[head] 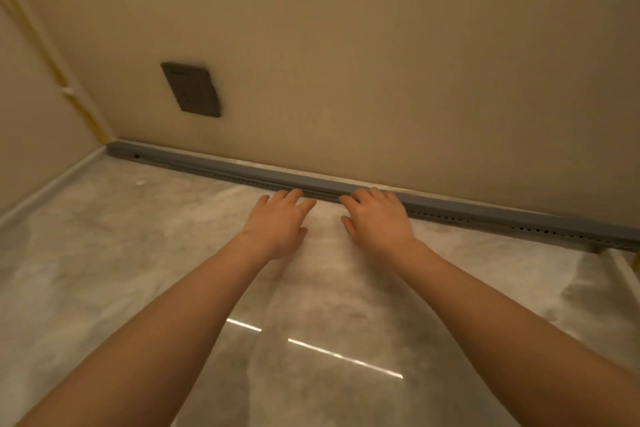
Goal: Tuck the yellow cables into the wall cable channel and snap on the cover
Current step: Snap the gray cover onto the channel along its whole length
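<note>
light: dim-ish, warm yellow cast all over | glare: 2 bright streaks on glossy floor (pixel 104 253), bottom-mid | shade: wall (pixel 381 45) goes darker twd right | blur: whole pic soft, cable channel (pixel 519 220) holes smeared | edges: wide-angle bend, yellow cable (pixel 52 69) bows at left

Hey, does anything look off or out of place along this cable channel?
Nothing much. The cover sits straight, with the left hand and right hand touching it. Only a yellow cable runs bare up the left corner.
</note>
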Available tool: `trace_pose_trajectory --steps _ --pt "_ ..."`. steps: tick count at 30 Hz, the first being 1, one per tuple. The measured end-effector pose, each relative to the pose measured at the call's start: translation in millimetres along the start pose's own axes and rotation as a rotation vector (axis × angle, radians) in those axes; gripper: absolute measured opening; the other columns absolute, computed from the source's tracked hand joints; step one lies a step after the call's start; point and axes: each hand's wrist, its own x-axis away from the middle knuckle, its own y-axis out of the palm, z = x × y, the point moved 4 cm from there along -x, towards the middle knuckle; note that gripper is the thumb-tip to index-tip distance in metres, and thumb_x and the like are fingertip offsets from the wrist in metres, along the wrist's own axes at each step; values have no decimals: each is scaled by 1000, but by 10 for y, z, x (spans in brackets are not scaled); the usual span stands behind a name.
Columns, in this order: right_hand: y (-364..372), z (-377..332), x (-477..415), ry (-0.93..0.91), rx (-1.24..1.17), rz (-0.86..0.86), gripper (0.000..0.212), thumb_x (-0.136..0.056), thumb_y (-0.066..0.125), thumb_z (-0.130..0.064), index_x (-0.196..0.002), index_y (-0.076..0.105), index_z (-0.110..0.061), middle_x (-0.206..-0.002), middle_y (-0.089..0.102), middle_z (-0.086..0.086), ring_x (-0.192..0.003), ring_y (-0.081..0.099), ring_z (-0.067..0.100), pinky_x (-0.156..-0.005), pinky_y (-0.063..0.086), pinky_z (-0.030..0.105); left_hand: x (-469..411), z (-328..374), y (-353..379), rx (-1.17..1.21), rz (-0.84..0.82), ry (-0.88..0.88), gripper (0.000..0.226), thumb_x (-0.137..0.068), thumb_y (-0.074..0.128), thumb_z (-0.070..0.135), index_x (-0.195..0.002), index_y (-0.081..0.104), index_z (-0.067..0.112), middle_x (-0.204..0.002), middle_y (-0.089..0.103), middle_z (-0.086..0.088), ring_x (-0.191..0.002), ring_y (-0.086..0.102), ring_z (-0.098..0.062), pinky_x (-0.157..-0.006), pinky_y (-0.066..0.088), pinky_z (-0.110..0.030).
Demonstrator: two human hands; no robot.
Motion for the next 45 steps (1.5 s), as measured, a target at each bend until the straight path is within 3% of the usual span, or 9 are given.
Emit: trace_pose_trajectory --steps 12,17,21,23,28,32,40,45 --pt "70 -2046 -1179 52 -39 -30 37 -95 44 -30 -129 49 -17 -126 54 8 -117 47 29 -95 36 41 424 -2297 241 6 -26 7 54 -92 48 34 -142 30 24 -150 30 -4 -135 29 -26 -106 32 -43" --pt "247 -2404 -1619 28 -5 -52 38 -92 46 -17 -131 46 -18 -126 53 7 -117 46 29 -94 36 39 238 -2905 356 36 0 -28 56 -92 48 32 -143 28 21 -151 28 -4 -137 27 -24 -108 30 -42" --pt "410 -2496 -1958 0 67 -104 55 -87 55 -10 -137 35 -17 -133 44 9 -123 38 31 -99 31 43 -12 -3314 460 65 47 -52 59 -91 50 25 -145 26 18 -150 27 -5 -137 26 -24 -109 29 -41" --pt "445 -2494 -2108 -24 103 -131 62 -82 60 -9 -137 32 -19 -135 41 11 -122 37 33 -98 32 46 -149 -3462 513 56 63 -42 60 -90 52 23 -144 26 17 -149 28 -6 -136 26 -25 -109 28 -41" --pt "495 -2503 -2315 -138 164 -142 70 -79 61 -6 -137 24 -19 -129 42 14 -111 44 37 -78 44 45 -426 -3600 639 43 106 -30 59 -90 51 34 -143 28 21 -145 35 -4 -132 31 -26 -107 28 -43" --pt "509 -2467 -2361 -218 224 -153 71 -84 56 -9 -142 17 -22 -128 41 16 -106 47 39 -68 46 44 -582 -3590 661 80 176 4 48 -87 57 34 -130 44 16 -125 49 -9 -116 44 -29 -98 36 -41" --pt "467 -2448 -2478 -118 225 -122 74 -80 62 -7 -140 19 -12 -123 46 16 -107 46 37 -68 43 40 -585 -3514 532 -123 248 194 36 -73 75 26 -101 62 8 -94 61 -15 -87 58 -34 -72 45 -42" --pt "447 -2435 -2426 -146 248 -93 60 -82 59 -6 -133 29 -10 -121 48 14 -104 47 35 -64 37 36 -560 -3517 394 -216 249 271 32 -66 80 26 -88 65 8 -82 63 -13 -74 61 -31 -64 45 -39"
